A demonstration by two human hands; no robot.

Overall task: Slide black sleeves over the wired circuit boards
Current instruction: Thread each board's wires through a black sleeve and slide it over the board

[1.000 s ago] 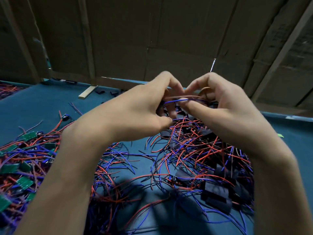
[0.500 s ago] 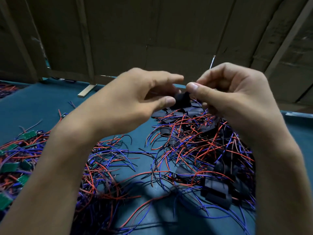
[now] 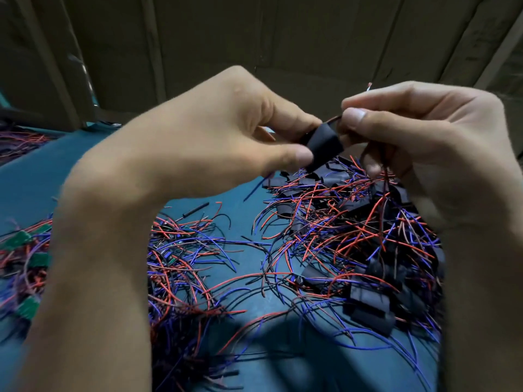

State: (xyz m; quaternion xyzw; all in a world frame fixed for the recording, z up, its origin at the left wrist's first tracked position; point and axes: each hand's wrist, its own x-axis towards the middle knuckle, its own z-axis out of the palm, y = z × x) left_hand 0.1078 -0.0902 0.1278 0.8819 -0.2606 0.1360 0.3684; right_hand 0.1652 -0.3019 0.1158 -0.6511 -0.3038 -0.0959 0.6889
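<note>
I was working in a small assembly workshop. My bench had a teal cover (image 3: 34, 176), and on it lay heaps of red, blue and black wires (image 3: 339, 222), many black sleeves (image 3: 368, 309) and small green circuit boards (image 3: 28, 306) on the left. Behind the bench stood walls of brown cardboard (image 3: 283, 38).

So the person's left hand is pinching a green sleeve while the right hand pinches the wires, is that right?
Not quite: the sleeve is black, not green, as the head view shows. The left hand does pinch it, and the right hand pinches the wires.
</note>
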